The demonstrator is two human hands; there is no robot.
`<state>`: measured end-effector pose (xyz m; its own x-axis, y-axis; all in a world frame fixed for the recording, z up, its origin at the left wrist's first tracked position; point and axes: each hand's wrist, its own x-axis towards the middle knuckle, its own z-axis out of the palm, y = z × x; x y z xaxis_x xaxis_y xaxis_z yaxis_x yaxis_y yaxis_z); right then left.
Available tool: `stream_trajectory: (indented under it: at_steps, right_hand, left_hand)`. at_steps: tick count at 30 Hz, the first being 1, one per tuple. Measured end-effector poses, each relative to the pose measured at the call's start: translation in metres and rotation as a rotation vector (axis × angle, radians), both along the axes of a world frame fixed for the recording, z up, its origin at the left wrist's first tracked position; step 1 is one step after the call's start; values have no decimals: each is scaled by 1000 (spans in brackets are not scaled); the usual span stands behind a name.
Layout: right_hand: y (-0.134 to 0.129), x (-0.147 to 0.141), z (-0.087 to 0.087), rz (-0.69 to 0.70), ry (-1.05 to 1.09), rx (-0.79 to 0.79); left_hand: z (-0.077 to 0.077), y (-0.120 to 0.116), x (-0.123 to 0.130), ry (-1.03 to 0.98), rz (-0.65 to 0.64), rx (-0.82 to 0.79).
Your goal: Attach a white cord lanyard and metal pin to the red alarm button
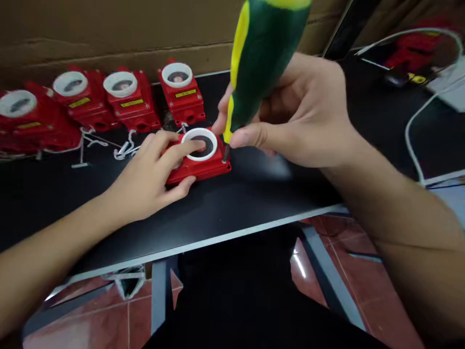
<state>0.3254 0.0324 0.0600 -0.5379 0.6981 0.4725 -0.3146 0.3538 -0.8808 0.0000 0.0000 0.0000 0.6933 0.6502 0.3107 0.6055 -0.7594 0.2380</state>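
Note:
A red box with a white ring (pixel 209 169) lies on the black tabletop in front of me. My left hand (pixel 156 169) grips it from the left, thumb along the near side and a finger reaching inside the ring. In my right hand (pixel 290 111) is a green and yellow screwdriver (pixel 267 58), held near the lower end of its handle. Its short visible shaft points down, and the tip meets the box's near right corner, at a screw. The top of the handle runs out of view.
Several similar red boxes (pixel 132 104) with white rings and yellow labels stand along the back left, white cords before them. Cardboard (pixel 109 34) rises behind. A white cable (pixel 410 126) loops at the right, near another red object (pixel 414 51). The table's pale front edge (pixel 232 235) crosses below.

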Motion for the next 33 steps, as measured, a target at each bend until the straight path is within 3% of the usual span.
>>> stream_trajectory:
  at_steps: [5, 9, 12, 15, 18, 23, 29, 33]
  right_hand:
    - [-7, 6, 3, -300, 55, 78]
    - [20, 24, 12, -645, -82, 186]
    - [46, 37, 10, -717, -407, 222]
    - [61, 44, 2, -737, -894, 368]
    - [67, 44, -13, -620, -1131, 450]
    - [77, 41, -32, -450, -1164, 462]
    - [97, 49, -34, -647, -1097, 464]
    - [114, 59, -42, -617, -1130, 402]
  left_hand:
    - [-4, 0, -3, -19, 4, 10]
    - [-3, 1, -4, 2, -4, 26]
    - [-5, 0, -4, -17, 16, 28]
    - [-7, 0, -4, -38, 29, 31]
    - [-5, 1, -4, -6, 20, 25]
    - [0, 2, -4, 10, 6, 15]
    - [1, 2, -4, 29, -21, 40]
    - [-1, -4, -2, 21, 16, 43]
